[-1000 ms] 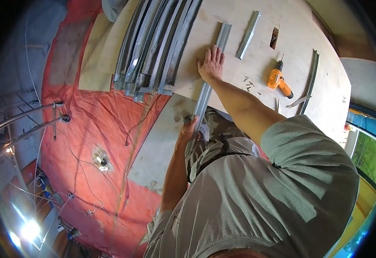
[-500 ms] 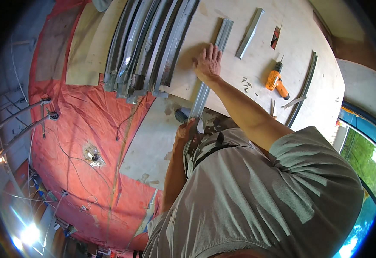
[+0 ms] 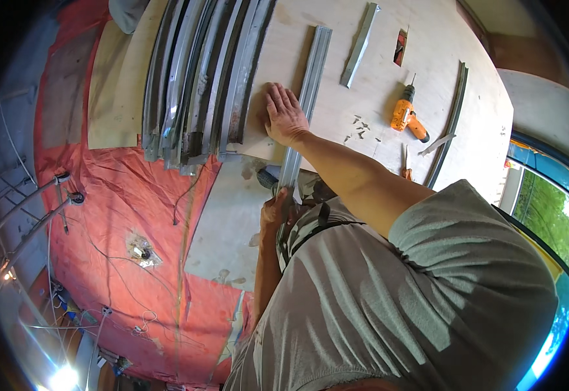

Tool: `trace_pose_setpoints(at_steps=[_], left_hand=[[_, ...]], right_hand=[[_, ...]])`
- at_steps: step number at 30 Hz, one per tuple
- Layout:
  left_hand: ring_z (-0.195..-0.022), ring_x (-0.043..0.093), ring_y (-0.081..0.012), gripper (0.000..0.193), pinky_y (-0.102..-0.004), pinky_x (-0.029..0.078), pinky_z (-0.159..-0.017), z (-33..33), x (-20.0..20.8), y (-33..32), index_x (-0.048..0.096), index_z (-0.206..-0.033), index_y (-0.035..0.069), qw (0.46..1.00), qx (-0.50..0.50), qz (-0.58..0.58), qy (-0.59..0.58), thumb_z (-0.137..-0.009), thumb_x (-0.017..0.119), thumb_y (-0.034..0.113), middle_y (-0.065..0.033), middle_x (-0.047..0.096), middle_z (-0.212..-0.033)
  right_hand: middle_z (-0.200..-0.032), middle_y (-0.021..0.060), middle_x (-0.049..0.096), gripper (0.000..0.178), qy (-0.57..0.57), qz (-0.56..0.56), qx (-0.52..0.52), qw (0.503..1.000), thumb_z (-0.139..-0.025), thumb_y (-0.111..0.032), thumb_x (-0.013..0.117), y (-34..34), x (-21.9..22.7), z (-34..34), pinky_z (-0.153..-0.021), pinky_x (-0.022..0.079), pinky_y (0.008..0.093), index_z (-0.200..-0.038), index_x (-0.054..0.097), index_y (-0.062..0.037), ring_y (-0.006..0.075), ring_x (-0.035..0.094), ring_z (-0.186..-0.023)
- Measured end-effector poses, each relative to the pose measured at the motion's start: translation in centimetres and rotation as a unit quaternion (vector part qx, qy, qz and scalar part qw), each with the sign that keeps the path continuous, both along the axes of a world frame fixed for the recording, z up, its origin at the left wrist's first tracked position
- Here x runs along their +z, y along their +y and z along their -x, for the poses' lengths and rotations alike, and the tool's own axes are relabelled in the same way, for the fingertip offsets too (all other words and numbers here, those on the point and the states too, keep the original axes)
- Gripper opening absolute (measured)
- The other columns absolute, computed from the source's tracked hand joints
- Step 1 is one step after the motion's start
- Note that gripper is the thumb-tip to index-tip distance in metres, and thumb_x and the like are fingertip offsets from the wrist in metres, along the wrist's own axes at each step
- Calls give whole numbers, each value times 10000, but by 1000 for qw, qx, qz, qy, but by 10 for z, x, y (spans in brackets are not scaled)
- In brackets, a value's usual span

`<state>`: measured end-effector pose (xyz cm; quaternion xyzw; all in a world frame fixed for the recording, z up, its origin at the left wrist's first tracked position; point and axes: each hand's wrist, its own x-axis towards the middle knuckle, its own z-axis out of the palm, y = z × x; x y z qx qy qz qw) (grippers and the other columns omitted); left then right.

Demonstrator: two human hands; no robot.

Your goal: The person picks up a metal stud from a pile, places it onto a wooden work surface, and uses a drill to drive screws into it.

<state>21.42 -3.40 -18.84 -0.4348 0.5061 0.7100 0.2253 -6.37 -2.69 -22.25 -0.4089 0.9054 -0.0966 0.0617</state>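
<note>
Two bare hands sit well apart along one long grey metal channel (image 3: pixel 315 62), which runs from far to near across a pale wooden board (image 3: pixel 340 107), its near end reaching past the board's edge toward the person's body. The left hand (image 3: pixel 273 208) is clasped around that near end, its fingers partly hidden. The right hand (image 3: pixel 285 117) lies palm down with fingers extended, just left of the channel, its wrist crossing over it. Left of it lie bundled metal channels (image 3: pixel 199 85); right are a short metal strip (image 3: pixel 361 45) and an orange drill (image 3: pixel 403 115).
</note>
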Motion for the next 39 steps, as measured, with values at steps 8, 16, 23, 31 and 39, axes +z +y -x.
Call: trace_pose_setpoints(at_steps=[8,16,23,31,39], left_hand=[[-623,714,-247,806,-404,529,-631,5,8,4,764,-811,20,988,-58,139,-21,-1030,521,756,-104,684,-601],[-858,726,-199,352,-368,559,-715,-48,-96,37,711,-1248,64,925,-26,250,286,-1096,590,357,-91,746,-1093],[-491,666,-273,775,-426,546,-487,-13,0,-12,709,-930,7,997,2,78,29,-991,606,772,-149,651,-613],[-520,662,-202,511,-365,509,-465,-7,45,-23,732,-1069,19,992,-54,105,48,-1046,708,529,-84,647,-628],[-463,625,-206,308,-358,522,-435,82,100,-2,620,-1085,31,966,-109,91,217,-999,826,242,-69,613,-643]], right_hand=[[-1769,224,302,716,-15,1,16,1000,-1063,-423,564,2,0,0,-1369,158,529,-1609,439,23,394,222,-1665],[-1705,301,363,798,-35,76,20,996,-929,-259,721,10,9,-2,-1350,213,558,-1591,411,59,461,287,-1626],[-1749,256,305,825,-63,-48,-30,996,-1000,-450,681,-14,40,-2,-1363,195,516,-1623,415,21,425,263,-1643],[-1708,196,401,682,-124,245,20,961,-1051,-450,668,48,109,-61,-1124,554,483,-1576,486,-54,418,587,-1403],[-1582,228,528,579,4,407,-62,911,-987,-221,771,199,233,-136,-1148,529,443,-1492,566,-24,416,601,-1386]])
